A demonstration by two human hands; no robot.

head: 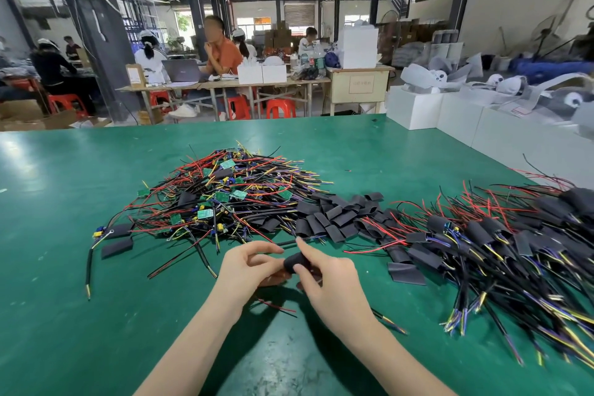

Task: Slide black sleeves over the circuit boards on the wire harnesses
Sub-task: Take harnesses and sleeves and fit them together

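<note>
Sleeve [297,261], matte black and rounded, pinched between left hand [246,270] and right hand [328,276]; board inside seemingly hidden, no legible writing

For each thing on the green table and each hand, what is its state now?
Left hand: holds one end of the black sleeve.
Right hand: grips the black sleeve.
Pile of bare harnesses: green boards uncovered.
Loose sleeves: empty, flat.
Sleeved harnesses: boards covered, heaped at right.
Green table: bears all piles.

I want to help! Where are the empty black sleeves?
In the head view, the loose black sleeves lie mid-table, between the bare harness pile on the left and the sleeved harnesses on the right.
</note>
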